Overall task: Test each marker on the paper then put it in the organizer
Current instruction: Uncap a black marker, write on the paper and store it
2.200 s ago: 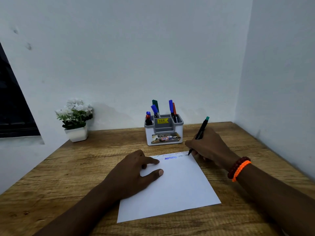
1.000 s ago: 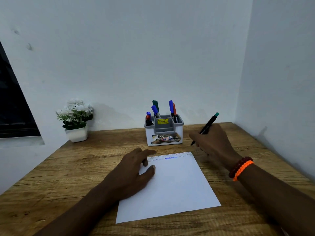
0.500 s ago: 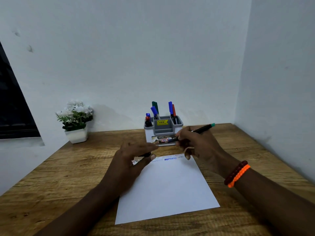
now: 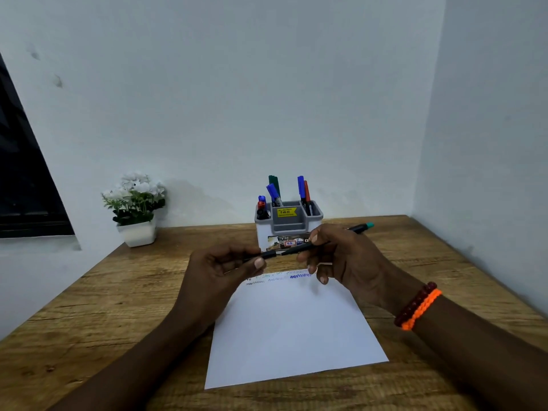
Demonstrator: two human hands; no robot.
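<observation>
- Right hand (image 4: pixel 344 256): fingers curled round a black marker (image 4: pixel 314 244) with a teal end, held nearly level above the far edge of the paper (image 4: pixel 293 327); the middle of the barrel is hidden inside the fist.
- Left hand (image 4: pixel 221 269): thumb and fingers pinch a short black cap (image 4: pixel 268 255), just off the marker's tip; whether cap and tip touch cannot be told.
- Paper: lies flat on the wooden table (image 4: pixel 89 307); faint scribbles and one blue scribble (image 4: pixel 300 276) run along its far edge, partly covered by both hands.
- Organizer (image 4: pixel 289 225): grey-and-white, behind the hands by the wall; its lower front is hidden by them, its labels too small to read. Blue, red and green markers stand in its compartments.
- Potted plant (image 4: pixel 135 203): white flowers, far left corner of the table.
- Bracelets (image 4: pixel 418 305): red and orange, on the right wrist.
- Dark window (image 4: pixel 20 173): cut off at the left edge.
</observation>
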